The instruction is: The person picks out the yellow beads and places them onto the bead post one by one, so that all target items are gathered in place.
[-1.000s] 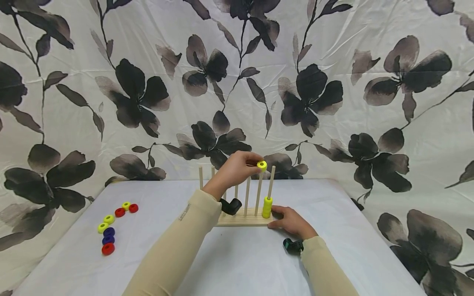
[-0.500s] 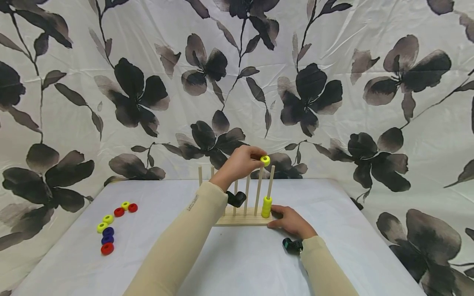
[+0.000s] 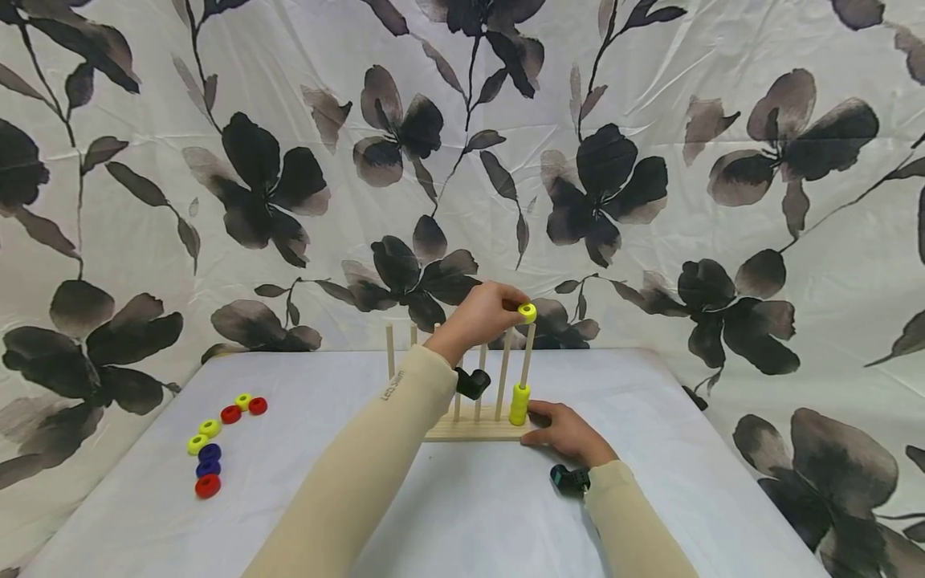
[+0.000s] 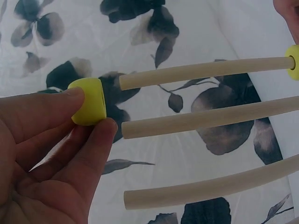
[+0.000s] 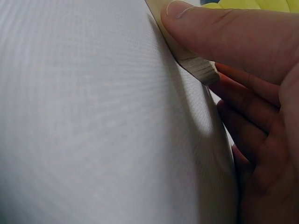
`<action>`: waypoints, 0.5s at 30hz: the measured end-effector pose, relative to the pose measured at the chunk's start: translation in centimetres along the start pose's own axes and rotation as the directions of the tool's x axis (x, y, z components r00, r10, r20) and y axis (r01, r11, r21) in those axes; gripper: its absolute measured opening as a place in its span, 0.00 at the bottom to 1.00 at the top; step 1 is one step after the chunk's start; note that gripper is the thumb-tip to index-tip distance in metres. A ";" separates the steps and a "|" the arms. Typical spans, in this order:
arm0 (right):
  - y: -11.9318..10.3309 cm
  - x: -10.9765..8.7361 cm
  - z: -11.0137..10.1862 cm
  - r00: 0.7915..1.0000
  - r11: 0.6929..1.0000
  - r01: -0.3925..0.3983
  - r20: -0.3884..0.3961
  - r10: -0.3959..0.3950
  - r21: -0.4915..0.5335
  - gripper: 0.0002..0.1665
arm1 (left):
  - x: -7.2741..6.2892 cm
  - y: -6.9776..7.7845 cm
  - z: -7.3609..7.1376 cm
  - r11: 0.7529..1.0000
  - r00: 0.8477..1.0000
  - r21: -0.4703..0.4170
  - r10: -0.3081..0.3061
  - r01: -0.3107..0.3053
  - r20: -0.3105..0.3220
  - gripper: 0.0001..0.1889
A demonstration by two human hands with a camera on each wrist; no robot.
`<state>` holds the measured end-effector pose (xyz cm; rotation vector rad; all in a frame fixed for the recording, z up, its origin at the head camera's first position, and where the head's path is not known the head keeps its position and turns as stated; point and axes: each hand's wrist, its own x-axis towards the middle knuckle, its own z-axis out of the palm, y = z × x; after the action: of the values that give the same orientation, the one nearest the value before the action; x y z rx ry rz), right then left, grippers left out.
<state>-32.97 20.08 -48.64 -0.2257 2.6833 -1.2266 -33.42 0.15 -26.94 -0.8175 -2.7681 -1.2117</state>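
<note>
One yellow bead is pinched by its sides in the left hand, at twelve o'clock of the end peg; the right hand's fingers clasp the wooden base at three o'clock (probably for steadiness)

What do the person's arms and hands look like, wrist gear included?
Long beige sleeves on both arms, left sleeve and right sleeve. Dark lettering near the left cuff, too small to read. Black wrist cameras, left and right. Left hand and right hand: no gloves.
</note>
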 end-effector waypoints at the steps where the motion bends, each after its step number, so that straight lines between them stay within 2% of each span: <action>1: 0.0 0.0 0.0 1.000 1.000 0.003 0.000 -0.003 -0.002 0.43 | 0.1 0.1 0.1 1.000 1.000 -0.003 -0.004 0.004 0.005 0.17; 15: 0.1 0.1 -0.2 1.000 1.000 0.004 0.012 -0.004 -0.010 0.44 | 0.8 -0.1 0.6 0.999 1.000 0.038 -0.007 0.006 0.028 0.17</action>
<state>-33.16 20.28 -48.63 -0.2399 2.6805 -1.2089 -34.02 0.91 -27.25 -0.8292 -2.8089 -1.1543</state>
